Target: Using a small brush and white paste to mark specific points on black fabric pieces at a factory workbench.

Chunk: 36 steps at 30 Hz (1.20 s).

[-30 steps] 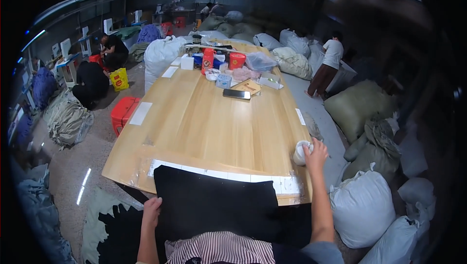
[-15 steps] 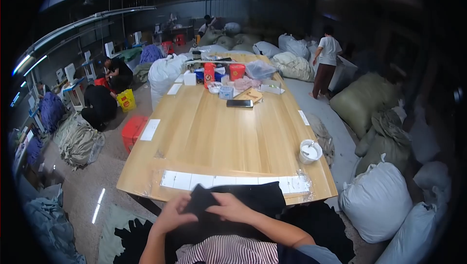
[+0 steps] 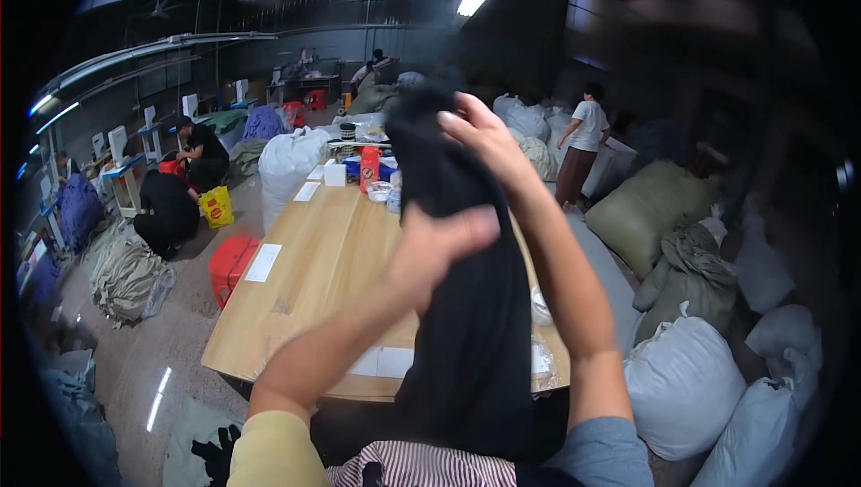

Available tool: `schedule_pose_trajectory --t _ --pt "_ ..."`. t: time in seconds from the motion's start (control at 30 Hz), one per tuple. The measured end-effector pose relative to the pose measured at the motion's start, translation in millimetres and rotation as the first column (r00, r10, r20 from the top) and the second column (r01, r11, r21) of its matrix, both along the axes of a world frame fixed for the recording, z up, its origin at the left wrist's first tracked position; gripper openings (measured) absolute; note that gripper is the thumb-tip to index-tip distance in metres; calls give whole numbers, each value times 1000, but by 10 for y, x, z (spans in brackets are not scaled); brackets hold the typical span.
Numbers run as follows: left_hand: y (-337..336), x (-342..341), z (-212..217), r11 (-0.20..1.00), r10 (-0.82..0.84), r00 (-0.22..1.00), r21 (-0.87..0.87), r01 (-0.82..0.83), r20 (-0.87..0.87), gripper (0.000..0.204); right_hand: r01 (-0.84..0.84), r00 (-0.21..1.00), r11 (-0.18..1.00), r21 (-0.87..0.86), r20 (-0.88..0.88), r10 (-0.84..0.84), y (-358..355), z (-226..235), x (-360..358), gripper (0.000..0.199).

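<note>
A long length of black cloth (image 3: 471,326) is lifted in front of me, hanging from above the table down toward my lap. My right hand (image 3: 489,142) is raised high and closed on its upper end. Lower down, my left hand (image 3: 435,249), partly blurred, is wrapped round the cloth's left side with the thumb across the front; its other fingers are hidden. The cloth's upper end is smeared by motion, and I cannot tell which garment part it is. A striped cloth (image 3: 430,462) lies at my lap under the black one.
The wooden table (image 3: 332,263) carries white paper pieces (image 3: 262,263), a red flask (image 3: 369,169) and a white box (image 3: 334,173). Stuffed sacks (image 3: 686,384) line the right side. A red stool (image 3: 231,267) stands left of the table; people (image 3: 170,204) crouch beyond it. Another person (image 3: 583,142) stands at back right.
Both hands have risen from the table's near edge, the right higher than the left, pulling the black cloth up into a tall hanging length. The view has tilted upward slightly.
</note>
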<state>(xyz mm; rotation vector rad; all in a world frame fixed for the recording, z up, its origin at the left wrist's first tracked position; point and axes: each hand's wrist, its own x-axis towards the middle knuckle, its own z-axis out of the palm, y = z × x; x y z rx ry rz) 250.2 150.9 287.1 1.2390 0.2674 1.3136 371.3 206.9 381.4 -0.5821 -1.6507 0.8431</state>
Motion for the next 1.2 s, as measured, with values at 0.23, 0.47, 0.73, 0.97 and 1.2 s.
schedule_pose_trajectory --t 0.23,0.47,0.73,0.97,1.2 --pt "2368 -794 -834 648 760 646 1 -762 -76 30 254 615 574 779 328 -717 -119 -1118 290 57" --pt "2661 -2312 -2915 539 113 859 -696 -475 -499 4 275 652 943 185 685 -325 -566 -3202 103 64" --pt "2376 -2028 -3067 711 238 839 -500 -494 -490 42 235 615 939 250 710 -343 -181 -3967 101 30" --pt "2485 -2134 -2948 650 424 349 13 -760 -836 22 425 646 885 -189 748 -150 1194 -3281 617 29" --pt "2107 -1935 -2512 666 243 872 -581 -469 -425 24 402 757 863 307 419 -501 1024 -3127 -167 39"
